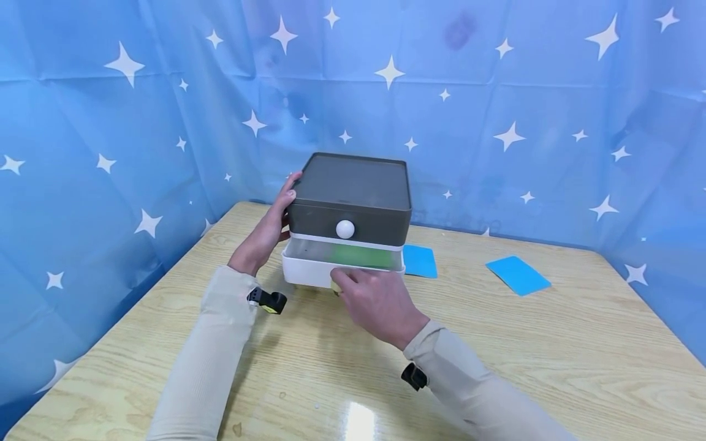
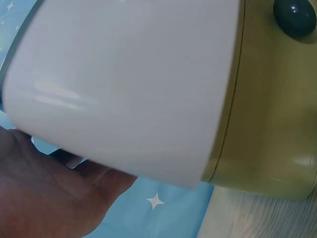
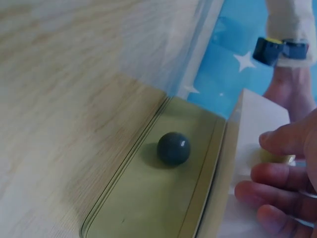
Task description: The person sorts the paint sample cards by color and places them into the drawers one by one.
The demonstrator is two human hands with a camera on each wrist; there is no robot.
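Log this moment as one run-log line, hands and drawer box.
left hand: steadies grey two-drawer box | right hand: grips knob of white lower drawer, part open | blue cards on wooden table

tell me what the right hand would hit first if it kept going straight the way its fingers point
Most likely the white lower drawer: the right hand already has its fingertips at that drawer's front, on its small knob. Pushing on would press the drawer back under the grey upper drawer. Depth is hard to judge.
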